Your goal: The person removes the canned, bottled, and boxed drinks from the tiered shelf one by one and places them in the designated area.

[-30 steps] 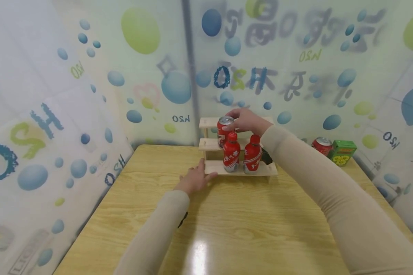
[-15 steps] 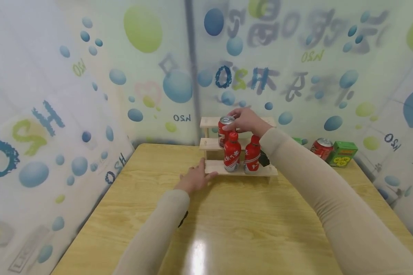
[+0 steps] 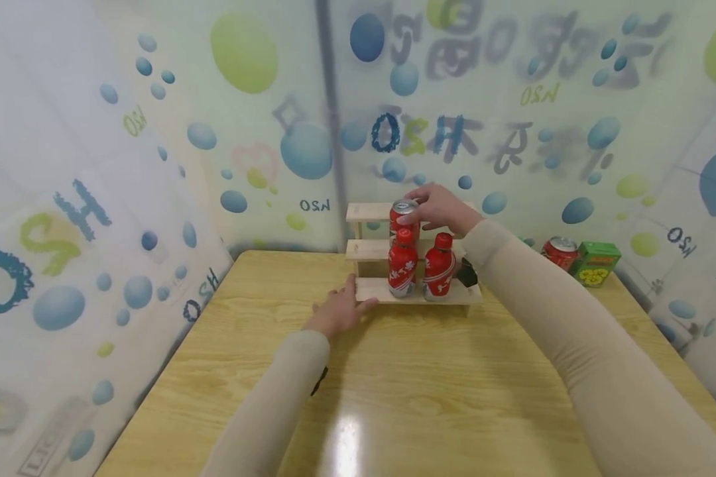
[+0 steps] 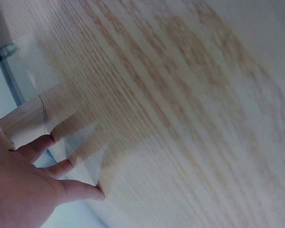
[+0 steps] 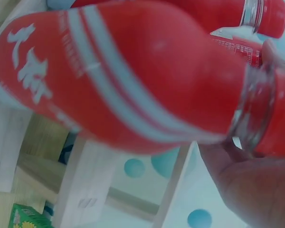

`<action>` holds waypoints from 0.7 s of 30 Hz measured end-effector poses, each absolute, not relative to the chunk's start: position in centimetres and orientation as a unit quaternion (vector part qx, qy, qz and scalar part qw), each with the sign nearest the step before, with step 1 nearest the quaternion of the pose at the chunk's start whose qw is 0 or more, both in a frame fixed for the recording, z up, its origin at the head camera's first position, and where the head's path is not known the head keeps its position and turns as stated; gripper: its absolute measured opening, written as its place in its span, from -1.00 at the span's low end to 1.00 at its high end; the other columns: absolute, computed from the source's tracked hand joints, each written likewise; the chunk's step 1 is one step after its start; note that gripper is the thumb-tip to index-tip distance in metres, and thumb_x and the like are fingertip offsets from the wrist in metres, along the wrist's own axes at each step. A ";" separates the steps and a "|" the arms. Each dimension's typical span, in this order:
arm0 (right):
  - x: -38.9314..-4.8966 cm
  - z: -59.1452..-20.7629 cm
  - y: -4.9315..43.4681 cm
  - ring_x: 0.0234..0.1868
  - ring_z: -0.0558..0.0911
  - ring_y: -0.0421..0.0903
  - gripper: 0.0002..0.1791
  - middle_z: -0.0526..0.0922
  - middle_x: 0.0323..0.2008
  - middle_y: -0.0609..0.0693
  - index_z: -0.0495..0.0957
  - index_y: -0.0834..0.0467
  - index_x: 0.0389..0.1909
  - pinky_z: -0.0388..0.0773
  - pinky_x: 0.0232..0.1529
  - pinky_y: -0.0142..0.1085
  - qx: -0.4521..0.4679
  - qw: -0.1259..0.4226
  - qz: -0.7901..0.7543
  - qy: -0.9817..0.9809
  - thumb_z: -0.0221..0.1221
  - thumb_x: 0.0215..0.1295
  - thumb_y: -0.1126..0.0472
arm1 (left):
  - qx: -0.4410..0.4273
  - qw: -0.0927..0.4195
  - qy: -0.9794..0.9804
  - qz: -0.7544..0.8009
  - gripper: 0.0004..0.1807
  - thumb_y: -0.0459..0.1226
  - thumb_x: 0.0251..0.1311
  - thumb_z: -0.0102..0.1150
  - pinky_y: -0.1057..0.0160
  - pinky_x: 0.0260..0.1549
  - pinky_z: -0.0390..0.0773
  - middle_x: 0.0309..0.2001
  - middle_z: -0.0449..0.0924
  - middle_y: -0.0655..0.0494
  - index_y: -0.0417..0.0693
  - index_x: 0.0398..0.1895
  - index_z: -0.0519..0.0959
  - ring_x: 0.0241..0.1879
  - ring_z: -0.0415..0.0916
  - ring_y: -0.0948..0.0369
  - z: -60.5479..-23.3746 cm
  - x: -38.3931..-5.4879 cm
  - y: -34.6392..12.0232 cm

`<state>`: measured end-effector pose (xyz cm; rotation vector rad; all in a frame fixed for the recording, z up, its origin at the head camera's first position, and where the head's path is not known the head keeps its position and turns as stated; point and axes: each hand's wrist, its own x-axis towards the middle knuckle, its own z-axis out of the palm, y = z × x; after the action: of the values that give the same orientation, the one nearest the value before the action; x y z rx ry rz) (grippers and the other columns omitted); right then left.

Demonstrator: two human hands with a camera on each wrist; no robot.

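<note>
In the head view, a small three-tier wooden shelf (image 3: 366,250) stands at the back of the table. My right hand (image 3: 438,207) grips a red drink can (image 3: 396,216) near its silver top, upright at the middle tier. Two red bottles stand in front on the lowest tier, a left bottle (image 3: 402,268) and a right bottle (image 3: 438,270); the left one hides the can's lower part. My left hand (image 3: 337,311) touches the shelf's lower left end, fingers spread. In the right wrist view a bottle (image 5: 171,76) covers much of that hand.
Another red can (image 3: 561,252) and a green box (image 3: 596,265) stand at the table's back right. A dark object (image 3: 467,273) shows by the shelf's right end. Patterned curtains (image 3: 244,152) enclose the wooden table (image 3: 429,384) at the back and sides.
The right hand has moved a little to the right with the can, which now stands behind the left bottle. The left hand has stayed at the shelf's end.
</note>
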<state>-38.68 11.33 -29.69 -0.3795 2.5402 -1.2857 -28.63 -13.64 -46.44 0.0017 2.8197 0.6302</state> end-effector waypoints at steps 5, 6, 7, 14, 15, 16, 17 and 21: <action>-38.4 -29.8 12.8 0.36 0.58 0.19 -0.27 0.49 0.42 0.21 0.39 0.12 0.53 0.58 0.43 0.14 -0.126 0.133 -0.461 0.868 0.40 0.42 0.07 | -0.003 0.129 0.968 0.216 0.16 0.55 0.37 -0.21 -0.58 0.56 -0.12 0.68 0.17 -0.18 0.11 0.78 -0.23 0.68 0.06 -0.24 -46.3 -28.6 -13.6; -38.4 -29.9 13.0 0.36 0.58 0.19 -0.27 0.50 0.41 0.21 0.39 0.12 0.54 0.58 0.43 0.14 -0.124 0.133 -0.464 0.867 0.40 0.42 0.07 | -0.003 0.128 0.968 0.217 0.16 0.55 0.37 -0.21 -0.58 0.56 -0.12 0.68 0.17 -0.18 0.11 0.78 -0.23 0.68 0.05 -0.24 -46.3 -28.6 -13.7; -38.3 -29.9 13.3 0.35 0.58 0.19 -0.27 0.49 0.41 0.21 0.39 0.12 0.54 0.58 0.44 0.14 -0.122 0.133 -0.468 0.865 0.40 0.43 0.07 | -0.003 0.128 0.967 0.218 0.16 0.55 0.37 -0.21 -0.59 0.56 -0.13 0.68 0.17 -0.19 0.11 0.78 -0.23 0.68 0.05 -0.24 -46.3 -28.6 -13.7; -37.8 -29.8 15.0 0.36 0.54 0.20 -0.24 0.46 0.44 0.23 0.33 0.12 0.60 0.47 0.51 0.20 -0.092 0.139 -0.502 0.849 0.36 0.46 0.11 | 0.003 0.129 0.968 0.217 0.17 0.56 0.36 -0.22 -0.59 0.56 -0.12 0.68 0.16 -0.17 0.10 0.78 -0.23 0.68 0.07 -0.25 -46.2 -28.5 -13.6; -37.7 -29.7 15.2 0.36 0.54 0.20 -0.25 0.46 0.44 0.23 0.32 0.12 0.60 0.47 0.51 0.21 -0.087 0.139 -0.506 0.847 0.35 0.47 0.12 | 0.002 0.129 0.968 0.216 0.17 0.56 0.36 -0.22 -0.58 0.56 -0.11 0.68 0.16 -0.17 0.10 0.78 -0.23 0.68 0.07 -0.25 -46.2 -28.5 -13.6; -37.6 -29.7 15.4 0.36 0.54 0.20 -0.25 0.46 0.44 0.24 0.31 0.13 0.61 0.48 0.50 0.21 -0.082 0.140 -0.512 0.844 0.34 0.48 0.13 | 0.001 0.129 0.968 0.216 0.17 0.55 0.36 -0.21 -0.58 0.56 -0.11 0.68 0.16 -0.17 0.10 0.78 -0.23 0.68 0.07 -0.25 -46.1 -28.5 -13.5; -37.5 -29.6 15.5 0.36 0.55 0.20 -0.25 0.44 0.46 0.24 0.30 0.13 0.61 0.49 0.49 0.22 -0.078 0.141 -0.518 0.840 0.33 0.48 0.14 | -0.001 0.128 0.967 0.218 0.17 0.55 0.37 -0.21 -0.58 0.57 -0.13 0.68 0.16 -0.16 0.10 0.78 -0.23 0.68 0.06 -0.25 -46.0 -28.5 -13.5; -37.3 -29.6 16.5 0.41 0.51 0.23 -0.21 0.34 0.54 0.29 0.20 0.16 0.66 0.52 0.46 0.21 -0.067 0.146 -0.535 0.830 0.29 0.52 0.15 | -0.009 0.128 0.967 0.221 0.17 0.54 0.37 -0.18 -0.57 0.57 -0.16 0.68 0.17 -0.16 0.10 0.78 -0.23 0.68 0.05 -0.25 -46.1 -28.3 -13.4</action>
<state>-37.28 16.52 -29.63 -0.1932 2.3886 -1.5398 -28.28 -13.43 -46.06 -0.0248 2.8119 0.6432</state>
